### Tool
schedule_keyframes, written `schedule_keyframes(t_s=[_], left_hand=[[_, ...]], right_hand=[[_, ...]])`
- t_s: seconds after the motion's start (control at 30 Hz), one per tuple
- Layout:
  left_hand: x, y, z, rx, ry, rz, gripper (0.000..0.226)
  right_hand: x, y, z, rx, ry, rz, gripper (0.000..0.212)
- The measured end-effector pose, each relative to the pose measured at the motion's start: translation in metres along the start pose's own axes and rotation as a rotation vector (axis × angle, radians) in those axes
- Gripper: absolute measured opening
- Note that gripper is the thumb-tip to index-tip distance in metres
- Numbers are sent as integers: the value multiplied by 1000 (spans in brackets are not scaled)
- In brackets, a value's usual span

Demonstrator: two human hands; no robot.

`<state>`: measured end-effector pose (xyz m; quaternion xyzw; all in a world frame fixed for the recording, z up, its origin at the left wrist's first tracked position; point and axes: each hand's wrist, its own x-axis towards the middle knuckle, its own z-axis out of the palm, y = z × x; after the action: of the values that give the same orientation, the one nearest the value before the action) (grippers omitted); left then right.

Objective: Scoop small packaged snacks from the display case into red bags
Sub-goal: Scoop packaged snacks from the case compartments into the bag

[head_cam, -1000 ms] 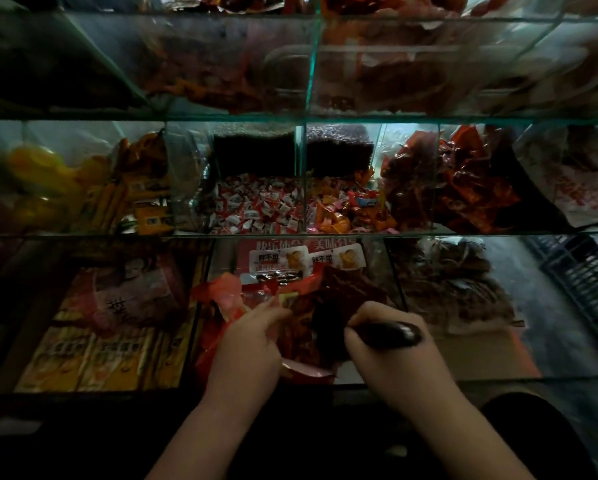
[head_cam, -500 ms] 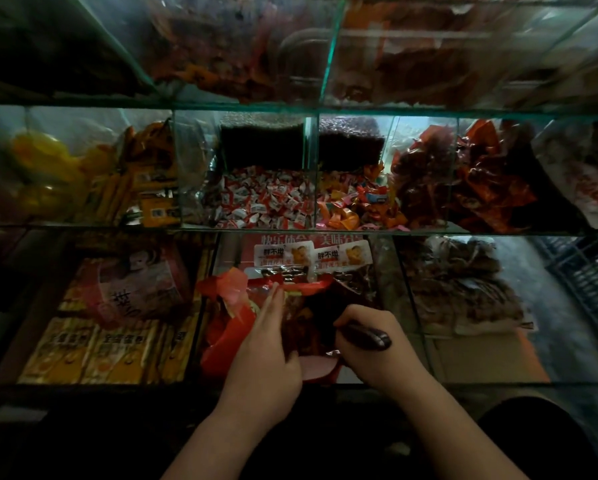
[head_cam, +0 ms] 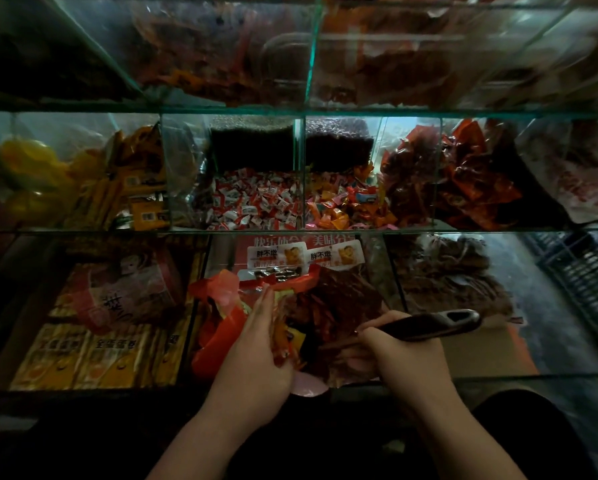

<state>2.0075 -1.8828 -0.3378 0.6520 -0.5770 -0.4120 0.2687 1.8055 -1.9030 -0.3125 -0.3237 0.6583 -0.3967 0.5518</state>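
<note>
In the near middle compartment of the glass display case [head_cam: 290,232] lies a pile of small dark red and orange snack packets [head_cam: 339,306]. A red plastic bag [head_cam: 221,327] sits crumpled at the pile's left. My left hand [head_cam: 259,344] reaches into the bag's mouth with straight fingers, pressing against the bag and packets. My right hand [head_cam: 401,355] grips the dark handle of a scoop [head_cam: 429,325]; the handle points right, and the scoop's bowl is hidden among the packets.
Yellow boxed snacks [head_cam: 93,355] and a pinkish bag [head_cam: 128,292] fill the left compartment. Brown packets [head_cam: 453,271] fill the right one. Behind, the middle shelf holds red-white candies [head_cam: 256,206], mixed orange candies [head_cam: 346,209] and red packets [head_cam: 464,181]. A dark crate [head_cam: 585,271] stands far right.
My left hand slid from pinching the bag's edge down into the bag with fingers straight. My right hand swung the scoop handle to point right and dug lower into the packets.
</note>
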Motion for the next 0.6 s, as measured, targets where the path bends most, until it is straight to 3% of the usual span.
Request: schedule_keyframes(t_s=[0.13,0.3,0.43,0.6], left_hand=[[1,0,2,47,16,44,103],[2,8,5,199,113,80,96],[-1,20,10,318,244,268,72],[8,33,20,419,136,342,65]], right_hand=[[-7,-6,-17,108,27,2,8],[-17,-18,-34,86,66,-103,28],[-25,-28,-45,79,69,-152,24],[-37,-43,-52,187,43,-147,35]])
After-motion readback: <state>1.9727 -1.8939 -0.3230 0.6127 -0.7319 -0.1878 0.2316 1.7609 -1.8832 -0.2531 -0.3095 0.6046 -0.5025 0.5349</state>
